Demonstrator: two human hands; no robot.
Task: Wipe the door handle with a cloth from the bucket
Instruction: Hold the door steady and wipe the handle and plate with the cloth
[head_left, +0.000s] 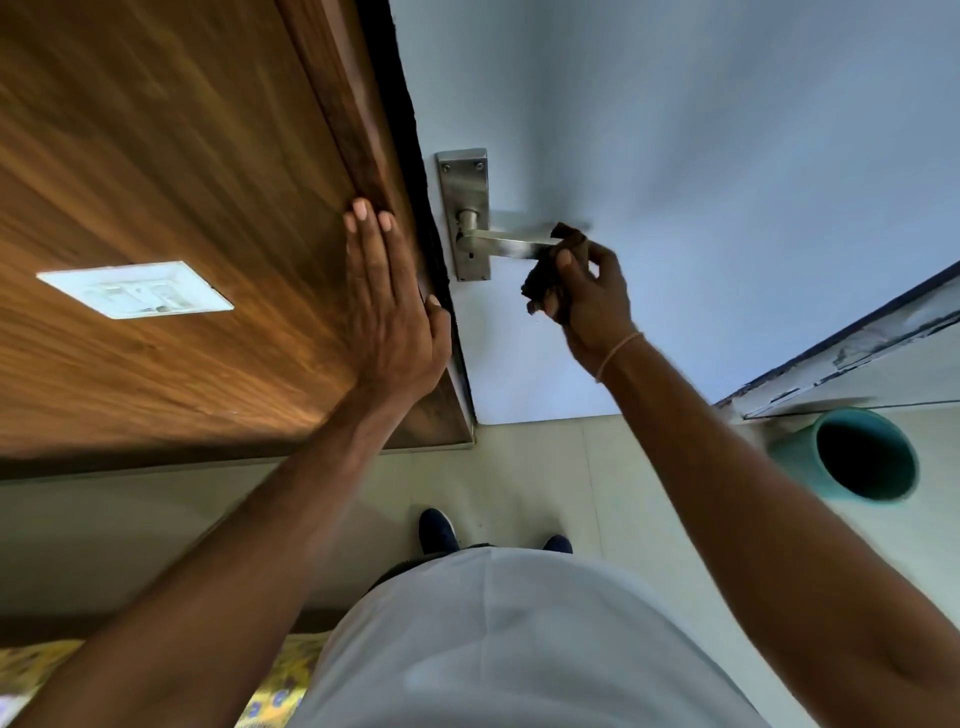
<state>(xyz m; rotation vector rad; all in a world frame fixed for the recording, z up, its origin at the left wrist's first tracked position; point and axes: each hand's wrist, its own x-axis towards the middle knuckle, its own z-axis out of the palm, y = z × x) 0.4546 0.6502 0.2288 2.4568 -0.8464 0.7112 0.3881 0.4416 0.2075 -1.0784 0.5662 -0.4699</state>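
A steel lever door handle (498, 243) on its long backplate (464, 192) sits on the pale blue door (727, 156). My right hand (589, 296) is shut on a dark brown cloth (543, 283), which is pressed around the outer end of the lever and hides its tip. My left hand (387, 306) lies flat with fingers together against the wooden door frame (358, 156), just left of the handle. The teal bucket (857, 457) stands on the floor at the lower right, its inside dark.
A wood-panelled wall (156, 182) with a white switch plate (136, 289) fills the left side. Below are pale floor tiles (545, 467), my two dark shoes (436, 530) and my white shirt. A worn skirting edge (857, 353) runs above the bucket.
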